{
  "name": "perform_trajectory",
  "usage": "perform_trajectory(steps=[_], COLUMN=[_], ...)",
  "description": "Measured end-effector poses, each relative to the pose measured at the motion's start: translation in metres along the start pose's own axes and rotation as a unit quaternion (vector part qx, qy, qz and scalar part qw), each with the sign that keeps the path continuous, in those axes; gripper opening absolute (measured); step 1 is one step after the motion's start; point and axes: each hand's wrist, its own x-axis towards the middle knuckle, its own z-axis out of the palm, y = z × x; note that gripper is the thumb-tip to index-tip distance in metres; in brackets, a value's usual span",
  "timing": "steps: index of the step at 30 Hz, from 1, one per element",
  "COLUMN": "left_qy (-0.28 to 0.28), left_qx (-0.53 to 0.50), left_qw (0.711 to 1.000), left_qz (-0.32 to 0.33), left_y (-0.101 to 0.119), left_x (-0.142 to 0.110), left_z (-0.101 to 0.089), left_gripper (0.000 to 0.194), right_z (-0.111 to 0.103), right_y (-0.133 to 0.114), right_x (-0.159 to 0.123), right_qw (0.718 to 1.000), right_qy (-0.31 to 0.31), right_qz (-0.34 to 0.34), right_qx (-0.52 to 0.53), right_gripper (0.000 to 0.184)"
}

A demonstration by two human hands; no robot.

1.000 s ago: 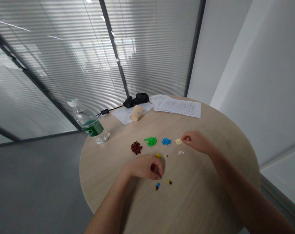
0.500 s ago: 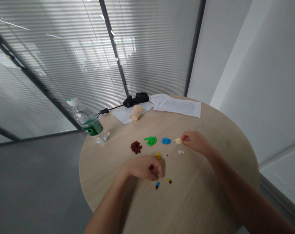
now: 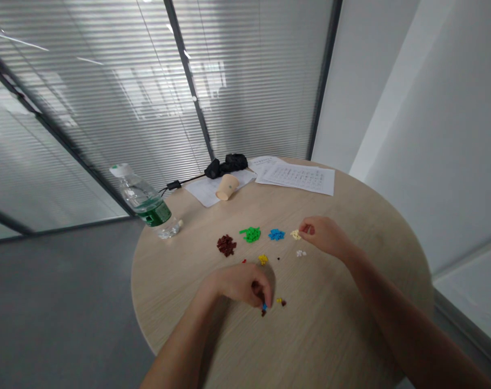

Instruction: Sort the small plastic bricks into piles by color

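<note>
My left hand reaches over the near middle of the table. Its thumb and forefinger are pinched on a small blue and brown building-brick piece, the blue part partly hidden by the fingertips. Just right of it lies a yellow and brown brick piece. My right hand has its fingertips closed together at the edge of a pile of cream bricks. Whatever is between those fingers is hidden. Close by are piles of blue bricks, white bricks and yellow bricks.
Green bricks and dark brown bricks lie in piles further left, with red bits beside my left hand. A water bottle stands at the left edge. Behind are a tipped paper cup, printed sheets and a black bundle.
My left hand has come down and nearer, and its fingertips have closed on the blue and brown piece. Red bits now show behind it. My right hand has shifted slightly left into the cream pile.
</note>
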Motion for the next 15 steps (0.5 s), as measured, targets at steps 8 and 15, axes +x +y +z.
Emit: perform_trajectory(steps=[8,15], left_qy=[0.003,0.006], left_qx=[0.004,-0.015], left_qw=[1.0,1.0], left_qz=[-0.004,-0.009], left_y=[-0.002,-0.002], left_x=[-0.001,-0.001], left_z=[-0.002,0.0], left_gripper=[0.016,0.021], right_z=[-0.001,0.001], right_y=[-0.012,-0.031], right_x=[-0.004,-0.011], right_qw=[0.998,0.992], right_qy=[0.019,0.01], right_qz=[-0.042,-0.083], right_qx=[0.053,0.091], right_gripper=[0.011,0.008])
